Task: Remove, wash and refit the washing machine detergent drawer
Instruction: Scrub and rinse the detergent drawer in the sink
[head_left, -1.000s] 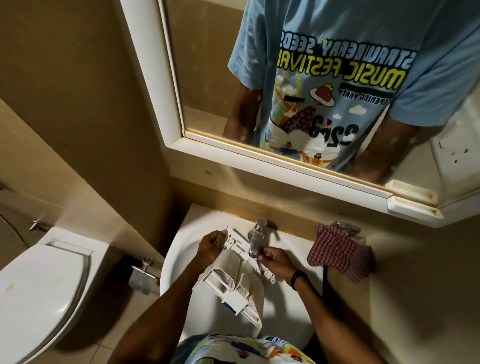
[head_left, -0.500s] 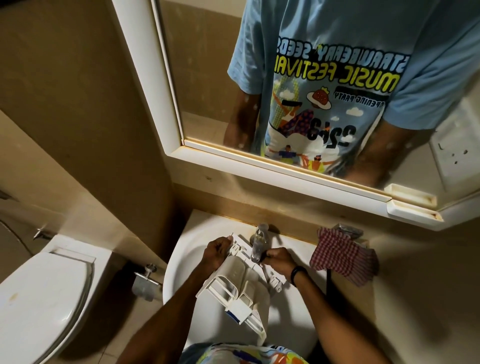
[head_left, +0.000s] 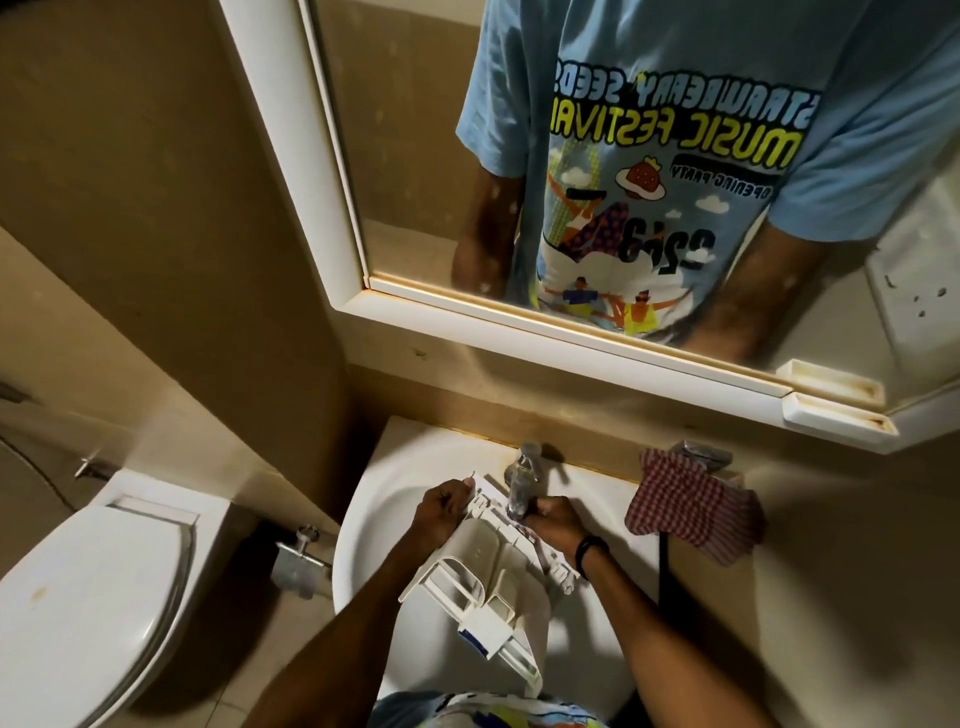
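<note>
Little has shifted in the last second, so we judge the washing unfinished and refitting still ahead. At ten o'clock of the sink (head_left: 363, 525), our left hand (head_left: 441, 506) grips the detergent drawer (head_left: 483, 566), which lies tilted in the bowl, its compartments showing no powder. Under the tap (head_left: 522, 478) at twelve, our right hand (head_left: 556, 519) clasps its right edge. A checked cloth (head_left: 691, 509) lies at three.

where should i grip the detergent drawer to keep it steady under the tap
Probably by its long side walls near the far end, one hand from each side. The detergent drawer lies lengthwise over the sink, far end at the tap; the left hand holds that left edge.
</note>
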